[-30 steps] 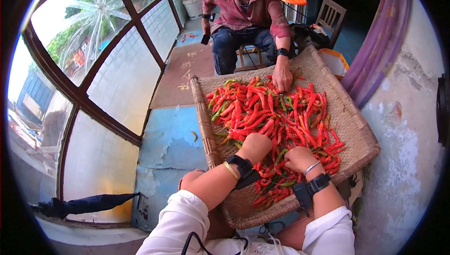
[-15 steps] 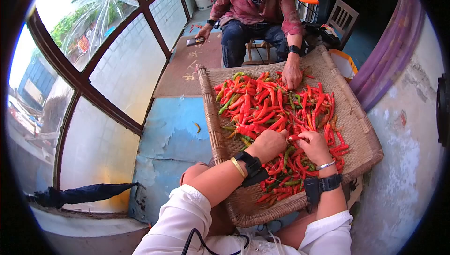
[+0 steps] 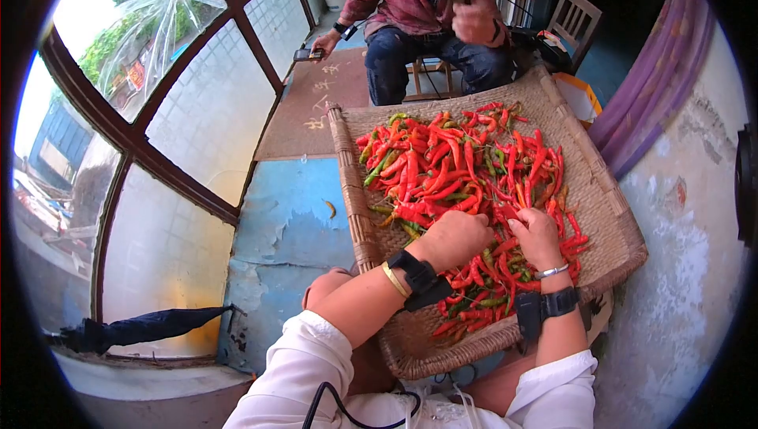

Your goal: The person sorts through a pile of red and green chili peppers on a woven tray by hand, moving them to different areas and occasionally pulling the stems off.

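Observation:
A heap of red chili peppers [image 3: 434,164], with some green ones among them, lies on a shallow woven tray [image 3: 588,184] in front of me. My left hand [image 3: 456,238] is closed above the near part of the heap; its fingertips are turned away, so what they pinch is hidden. Just to its right, my right hand [image 3: 538,239] pinches a red chili pepper [image 3: 507,213] between thumb and fingers. A small gap separates the two hands. More chili peppers lie beneath both wrists.
Opposite sits a person [image 3: 430,3], one hand raised near the chest, the other gripping a small dark device [image 3: 309,55]. Framed windows [image 3: 197,97] run along the left, with a folded umbrella [image 3: 150,326] below. A wall [image 3: 671,271] and purple curtain [image 3: 655,82] stand right.
The other person's hand has lifted off the peppers to chest height, and their device hand has shifted left and up. My hands have moved slightly apart, the right one slightly up and right.

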{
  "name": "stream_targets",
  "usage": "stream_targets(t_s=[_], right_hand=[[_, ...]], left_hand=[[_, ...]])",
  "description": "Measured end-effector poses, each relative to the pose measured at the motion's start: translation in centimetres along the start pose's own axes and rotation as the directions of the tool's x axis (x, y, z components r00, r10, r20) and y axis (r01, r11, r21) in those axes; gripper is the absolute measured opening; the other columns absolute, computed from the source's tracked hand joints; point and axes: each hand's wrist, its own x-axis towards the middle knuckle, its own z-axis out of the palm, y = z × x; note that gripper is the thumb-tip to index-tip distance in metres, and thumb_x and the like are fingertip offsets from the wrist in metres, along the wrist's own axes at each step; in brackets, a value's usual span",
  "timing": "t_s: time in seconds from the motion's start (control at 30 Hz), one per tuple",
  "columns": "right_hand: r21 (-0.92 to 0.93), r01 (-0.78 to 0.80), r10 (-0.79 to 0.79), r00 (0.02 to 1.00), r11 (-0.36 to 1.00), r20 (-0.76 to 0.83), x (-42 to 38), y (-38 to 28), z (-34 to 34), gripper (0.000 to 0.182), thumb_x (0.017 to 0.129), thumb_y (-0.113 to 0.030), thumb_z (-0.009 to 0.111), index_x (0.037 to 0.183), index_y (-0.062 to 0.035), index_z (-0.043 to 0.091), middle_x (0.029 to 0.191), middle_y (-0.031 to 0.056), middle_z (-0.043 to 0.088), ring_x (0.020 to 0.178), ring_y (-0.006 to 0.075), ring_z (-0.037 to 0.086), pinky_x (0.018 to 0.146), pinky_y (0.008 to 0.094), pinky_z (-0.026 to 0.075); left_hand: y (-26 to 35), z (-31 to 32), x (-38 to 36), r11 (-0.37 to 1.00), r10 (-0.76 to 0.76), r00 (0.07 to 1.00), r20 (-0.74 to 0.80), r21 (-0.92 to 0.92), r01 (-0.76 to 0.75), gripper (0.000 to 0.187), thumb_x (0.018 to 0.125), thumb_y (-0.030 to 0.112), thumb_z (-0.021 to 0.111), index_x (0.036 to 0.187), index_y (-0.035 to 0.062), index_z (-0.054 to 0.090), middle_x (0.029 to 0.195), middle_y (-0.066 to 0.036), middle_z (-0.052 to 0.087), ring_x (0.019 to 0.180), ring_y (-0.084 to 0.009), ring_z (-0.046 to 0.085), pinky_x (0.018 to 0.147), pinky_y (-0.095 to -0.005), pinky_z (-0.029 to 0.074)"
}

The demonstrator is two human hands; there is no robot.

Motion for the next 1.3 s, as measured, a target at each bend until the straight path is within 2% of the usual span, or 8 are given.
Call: stream_targets(t_s=[0.07,0.13,0.5,0.67,0.8,1.1,1.17,1.3], right_hand=[[0.039,-0.145,0.139,0.982,0.989,0.124,0.0,-0.5,-0.2,0.017,0.073,-0.017,0.063,0.075,-0.0006,0.059,0.069,0.0175,0.056,0.066,0.0330,0.055,0.061,0.0393,0.044],[-0.029,0.004,-0.002,0.997,1.000,0.077,-0.1,-0.8,-0.1,0.017,0.074,-0.017,0.063,0.075,-0.0009,0.058,0.066,0.0185,0.055,0.063,0.0347,0.056,0.058,0.0406,0.043],[-0.006,0.035,-0.034,0.988,0.999,0.148,-0.1,-0.8,0.5,0.015,0.074,-0.014,0.061,0.078,-0.0010,0.055,0.069,0.0200,0.055,0.069,0.0383,0.054,0.059,0.0424,0.042],[0.066,-0.020,0.008,0.984,0.998,0.179,-0.2,-1.3,0.9,0.016,0.074,-0.012,0.061,0.076,-0.0004,0.050,0.069,0.0205,0.053,0.069,0.0393,0.053,0.056,0.0435,0.040],[0.023,0.080,-0.082,0.987,0.997,0.137,-1.0,-1.7,1.0,0.019,0.074,-0.013,0.062,0.073,-0.0006,0.047,0.067,0.0202,0.052,0.068,0.0398,0.052,0.055,0.0444,0.039],[-0.009,0.170,-0.169,0.980,0.985,0.101,-1.1,-1.9,1.0,0.014,0.074,-0.011,0.060,0.075,-0.0016,0.049,0.068,0.0193,0.054,0.069,0.0389,0.053,0.056,0.0451,0.040],[0.001,0.199,-0.198,0.977,0.980,0.082,-1.2,-2.0,1.0,0.012,0.074,-0.010,0.059,0.076,-0.0016,0.050,0.069,0.0190,0.054,0.069,0.0385,0.054,0.057,0.0450,0.041],[-0.008,0.197,-0.195,0.976,0.980,0.099,-1.2,-2.3,1.0,0.010,0.073,-0.008,0.058,0.077,-0.0015,0.051,0.070,0.0184,0.055,0.070,0.0378,0.054,0.058,0.0446,0.042]], left_hand=[[-0.1,-0.5,-0.1,0.981,-0.082,0.994,-0.066,-0.180,0.069,0.016,0.074,0.022,0.059,0.078,0.0072,0.058,0.080,-0.010,0.058,0.069,-0.0278,0.060,0.056,-0.0383,0.048],[-0.2,-0.5,-0.4,0.971,-0.101,0.991,-0.092,-0.227,0.078,0.019,0.075,0.025,0.059,0.079,0.0068,0.058,0.078,-0.010,0.058,0.069,-0.0287,0.059,0.056,-0.0393,0.048],[0.3,0.4,0.2,0.740,-0.314,0.940,-0.134,-0.655,0.154,0.024,0.079,0.020,0.060,0.095,0.0023,0.058,0.074,-0.016,0.060,0.068,-0.0312,0.059,0.060,-0.0374,0.046],[0.2,0.8,0.4,0.545,-0.418,0.902,-0.104,-0.824,0.157,0.021,0.083,0.019,0.059,0.090,-0.0006,0.059,0.065,-0.008,0.057,0.059,-0.0131,0.053,0.055,-0.0297,0.044],[0.7,1.2,0.3,0.462,-0.494,0.868,-0.060,-0.863,0.203,0.023,0.080,0.022,0.061,0.083,-0.0006,0.060,0.066,-0.014,0.059,0.060,-0.0247,0.058,0.055,-0.0346,0.044],[0.6,1.5,0.4,0.383,-0.530,0.847,0.044,-0.879,0.285,0.025,0.079,0.024,0.062,0.082,-0.0011,0.057,0.067,-0.014,0.060,0.061,-0.0221,0.059,0.055,-0.0332,0.045],[0.6,2.0,0.5,0.421,-0.554,0.832,0.005,-0.860,0.286,0.022,0.083,0.022,0.061,0.084,0.0003,0.057,0.062,-0.004,0.056,0.054,-0.0083,0.049,0.049,-0.0261,0.042],[0.5,2.7,0.6,0.378,-0.534,0.845,-0.018,-0.899,0.220,0.023,0.082,0.023,0.062,0.086,0.0005,0.057,0.065,-0.004,0.057,0.055,-0.0086,0.050,0.049,-0.0265,0.042]])
